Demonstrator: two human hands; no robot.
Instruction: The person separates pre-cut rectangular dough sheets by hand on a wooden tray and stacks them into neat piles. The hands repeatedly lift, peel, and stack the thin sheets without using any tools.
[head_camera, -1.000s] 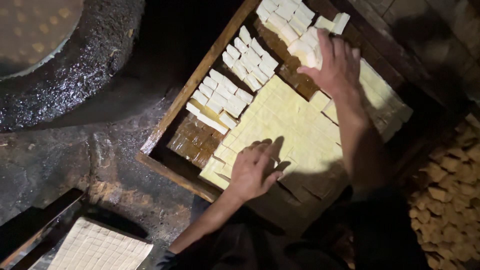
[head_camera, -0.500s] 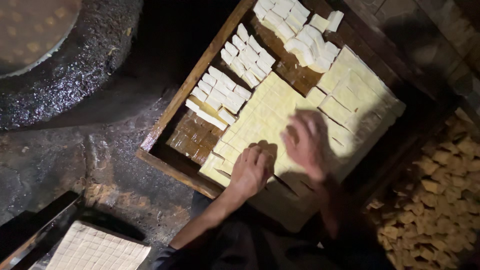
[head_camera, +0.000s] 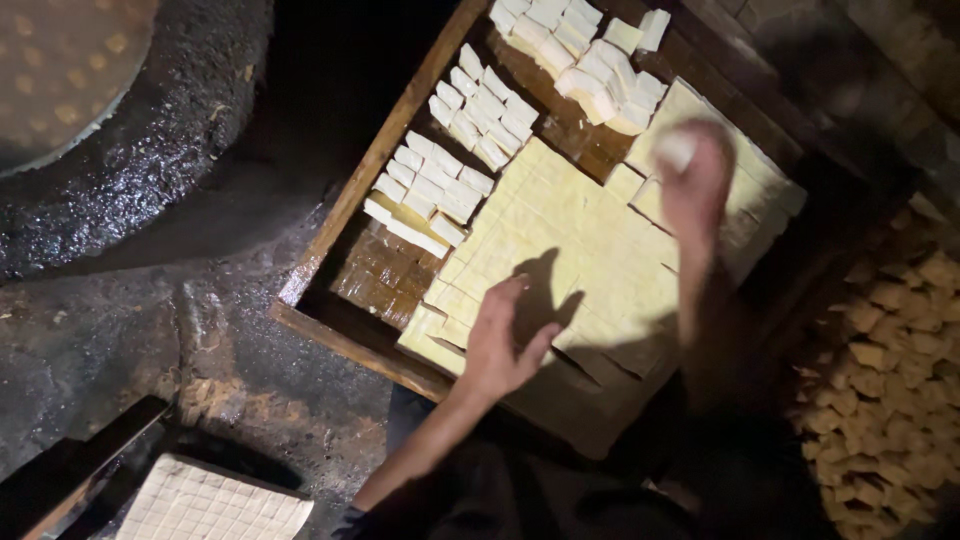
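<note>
One view only, from a camera worn on the person's head. It looks steeply down, almost straight from above, onto the work area in front of the body. The frame is rotated relative to the wooden tray (head_camera: 352, 212), whose sides run diagonally from lower left to upper right. Range is close: the tray fills the middle and upper right, and both forearms enter from the bottom edge, the left hand (head_camera: 503, 343) near centre, the right hand (head_camera: 693, 183) further up and blurred. Lighting falls on the tray; the edges of the frame are dark. No second view is available for overlap.
</note>
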